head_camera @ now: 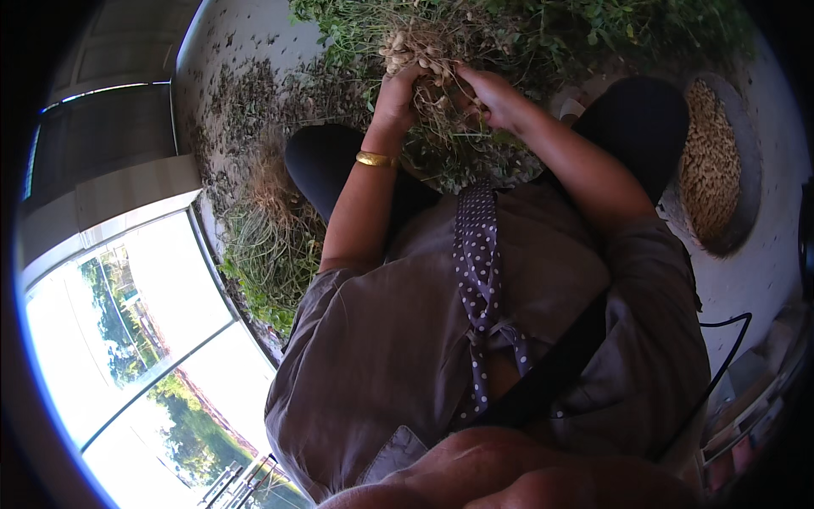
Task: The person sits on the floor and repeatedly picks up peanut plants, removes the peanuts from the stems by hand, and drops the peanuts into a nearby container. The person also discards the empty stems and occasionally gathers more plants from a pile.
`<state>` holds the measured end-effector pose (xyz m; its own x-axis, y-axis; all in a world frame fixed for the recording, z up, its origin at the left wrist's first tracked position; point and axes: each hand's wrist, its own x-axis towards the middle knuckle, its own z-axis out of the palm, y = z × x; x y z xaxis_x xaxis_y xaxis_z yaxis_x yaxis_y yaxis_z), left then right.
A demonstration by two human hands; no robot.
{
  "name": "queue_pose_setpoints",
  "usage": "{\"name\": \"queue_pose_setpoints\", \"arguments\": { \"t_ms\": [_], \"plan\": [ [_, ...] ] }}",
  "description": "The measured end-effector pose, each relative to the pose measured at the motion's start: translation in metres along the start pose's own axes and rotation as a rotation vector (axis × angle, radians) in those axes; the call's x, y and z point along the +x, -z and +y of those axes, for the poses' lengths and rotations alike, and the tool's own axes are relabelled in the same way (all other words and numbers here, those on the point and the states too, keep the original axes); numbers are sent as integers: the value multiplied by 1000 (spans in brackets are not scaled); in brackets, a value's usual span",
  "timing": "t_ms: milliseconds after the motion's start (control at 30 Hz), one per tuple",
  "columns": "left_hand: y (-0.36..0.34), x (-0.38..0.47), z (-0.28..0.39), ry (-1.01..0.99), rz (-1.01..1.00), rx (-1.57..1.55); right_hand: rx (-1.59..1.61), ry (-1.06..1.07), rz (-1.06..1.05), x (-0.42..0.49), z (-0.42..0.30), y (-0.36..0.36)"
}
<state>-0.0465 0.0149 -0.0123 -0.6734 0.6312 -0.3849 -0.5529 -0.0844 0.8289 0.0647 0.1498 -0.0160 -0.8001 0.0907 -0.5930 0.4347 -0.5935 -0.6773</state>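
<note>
My left hand (398, 95), below a gold bracelet on the wrist, grips a clump of peanut plant roots with pale pods (399, 52). On the clump's other side my right hand (493, 98) has its fingers at the stringy roots and pods; some of those fingers are hidden. Tangled brown roots (435, 98) hang between both hands. Just beyond them lies a heap of uprooted green peanut plants (540, 32).
By my right knee stands a shallow basin (750, 159) holding many loose peanuts (709, 165). More pulled plants (273, 248) lie beside my left leg. Soil and leaf scraps (248, 95) cover the floor there. A black cable (731, 356) bends at the right.
</note>
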Motion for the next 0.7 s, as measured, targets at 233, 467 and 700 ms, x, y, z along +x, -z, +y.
{"name": "queue_pose_setpoints", "arguments": {
  "t_ms": [233, 467, 700],
  "plan": [
    [-10, -1, -5, -40, 26, 10, 108, 95, -129, 7, 9, 2],
    [-10, 2, -10, -81, 19, 86, -125, 378, 4, 18, 11, 1],
    [3, 11, -20, -14, 0, 90, -52, 298, -164, 15, 7, -2]
  ]
}}
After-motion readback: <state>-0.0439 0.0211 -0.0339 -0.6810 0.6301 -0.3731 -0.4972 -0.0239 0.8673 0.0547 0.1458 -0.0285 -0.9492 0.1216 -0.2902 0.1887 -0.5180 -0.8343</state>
